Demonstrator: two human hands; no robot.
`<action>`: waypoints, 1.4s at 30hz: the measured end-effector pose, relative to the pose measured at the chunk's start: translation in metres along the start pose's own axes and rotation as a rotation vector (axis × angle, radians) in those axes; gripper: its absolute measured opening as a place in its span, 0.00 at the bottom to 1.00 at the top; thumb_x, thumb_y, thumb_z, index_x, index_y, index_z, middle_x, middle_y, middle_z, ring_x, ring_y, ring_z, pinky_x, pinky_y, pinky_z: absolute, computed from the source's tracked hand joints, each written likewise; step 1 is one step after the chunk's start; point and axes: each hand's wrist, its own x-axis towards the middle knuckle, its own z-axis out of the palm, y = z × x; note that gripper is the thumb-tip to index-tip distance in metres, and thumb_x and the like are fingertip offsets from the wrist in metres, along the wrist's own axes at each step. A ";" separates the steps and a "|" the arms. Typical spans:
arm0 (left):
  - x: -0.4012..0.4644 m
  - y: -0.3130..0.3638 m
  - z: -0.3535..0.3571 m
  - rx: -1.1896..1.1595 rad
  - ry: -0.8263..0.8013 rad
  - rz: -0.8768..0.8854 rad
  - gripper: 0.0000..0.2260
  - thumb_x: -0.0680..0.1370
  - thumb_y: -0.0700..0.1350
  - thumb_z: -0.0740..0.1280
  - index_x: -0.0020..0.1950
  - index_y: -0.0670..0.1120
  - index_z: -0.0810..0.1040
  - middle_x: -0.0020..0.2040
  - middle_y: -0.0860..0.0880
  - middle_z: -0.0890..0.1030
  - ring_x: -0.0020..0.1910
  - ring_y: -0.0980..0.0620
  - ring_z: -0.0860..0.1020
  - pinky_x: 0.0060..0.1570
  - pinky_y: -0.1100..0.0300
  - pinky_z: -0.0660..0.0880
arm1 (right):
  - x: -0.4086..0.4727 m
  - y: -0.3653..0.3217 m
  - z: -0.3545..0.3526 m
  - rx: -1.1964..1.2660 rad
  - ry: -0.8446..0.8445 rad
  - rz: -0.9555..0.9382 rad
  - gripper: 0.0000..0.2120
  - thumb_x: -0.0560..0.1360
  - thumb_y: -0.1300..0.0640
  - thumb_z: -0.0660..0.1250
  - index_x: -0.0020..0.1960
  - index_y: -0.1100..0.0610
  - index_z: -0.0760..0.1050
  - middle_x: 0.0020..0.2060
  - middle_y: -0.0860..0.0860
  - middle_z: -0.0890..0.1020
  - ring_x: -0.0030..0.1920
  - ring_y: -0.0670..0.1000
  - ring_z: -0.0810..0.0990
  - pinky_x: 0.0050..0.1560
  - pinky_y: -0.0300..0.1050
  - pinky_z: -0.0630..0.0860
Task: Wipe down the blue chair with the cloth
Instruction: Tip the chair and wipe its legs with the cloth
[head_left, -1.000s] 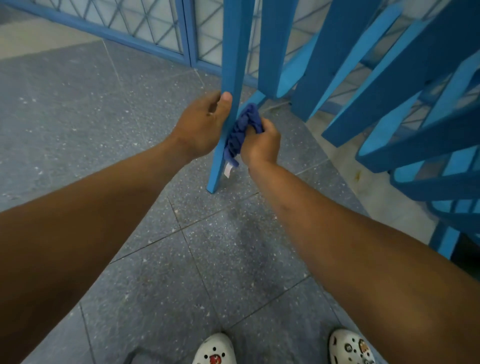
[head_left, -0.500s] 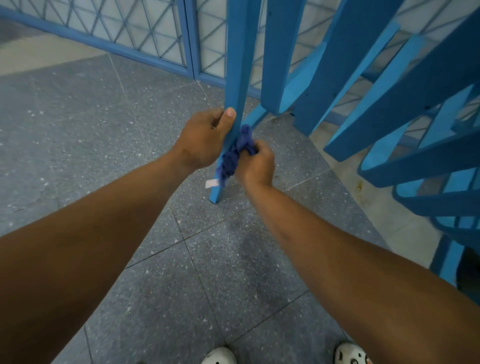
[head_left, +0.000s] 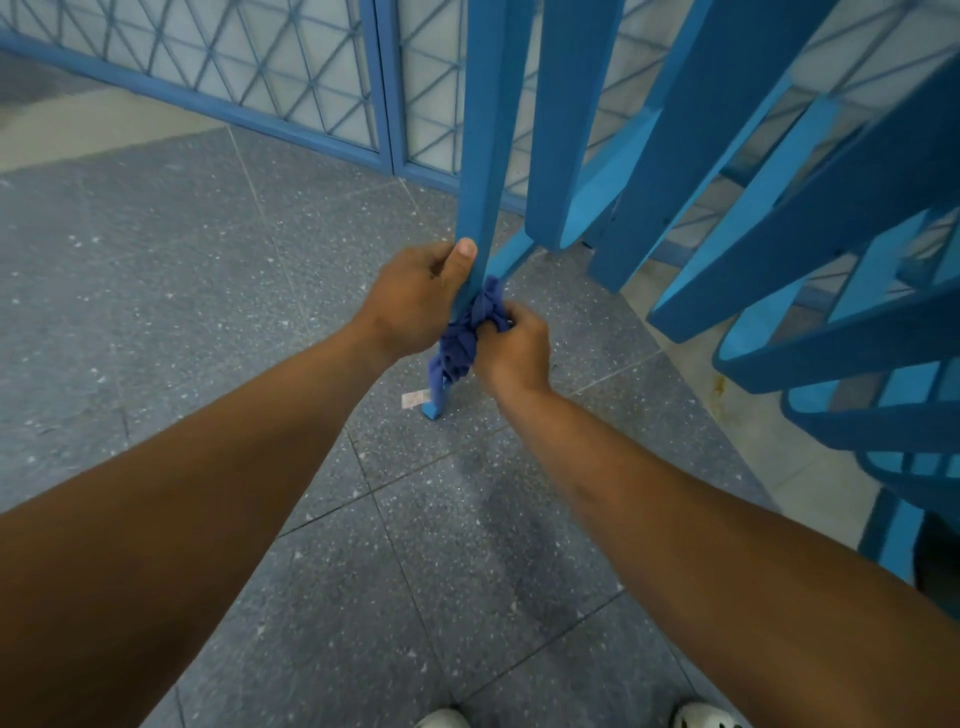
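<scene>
Both hands are working at the centre of the frame: the left hand is gripping the slim leg of the blue chair with its thumb laid up the front, while the right hand is clutching the bunched cloth against that leg. Over the last second the cloth has been travelling down the leg, from just beside the left thumb toward the foot in the lower centre, so this leg is judged nearly wiped. The chair is filling the upper right, tilted, its slats evenly painted, with no dirt discernible.
</scene>
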 end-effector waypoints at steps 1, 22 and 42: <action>-0.001 0.001 0.001 -0.004 0.000 -0.007 0.25 0.86 0.57 0.55 0.52 0.35 0.78 0.48 0.35 0.81 0.49 0.37 0.80 0.52 0.39 0.77 | -0.003 -0.004 -0.001 0.004 -0.001 0.002 0.09 0.79 0.66 0.64 0.44 0.56 0.77 0.42 0.52 0.82 0.41 0.51 0.80 0.45 0.47 0.77; -0.025 -0.006 -0.006 -0.276 -0.113 -0.113 0.15 0.87 0.51 0.54 0.67 0.52 0.77 0.62 0.48 0.82 0.62 0.51 0.80 0.67 0.50 0.74 | -0.041 -0.019 -0.012 -0.019 -0.074 -0.141 0.03 0.78 0.58 0.70 0.47 0.52 0.77 0.39 0.45 0.82 0.37 0.40 0.80 0.36 0.32 0.74; -0.018 0.025 0.011 -0.393 0.455 0.066 0.05 0.75 0.46 0.75 0.42 0.53 0.81 0.37 0.58 0.81 0.36 0.62 0.78 0.39 0.64 0.75 | -0.072 -0.051 -0.023 0.297 -0.105 -0.147 0.27 0.75 0.57 0.61 0.74 0.51 0.73 0.59 0.42 0.84 0.57 0.44 0.83 0.61 0.50 0.81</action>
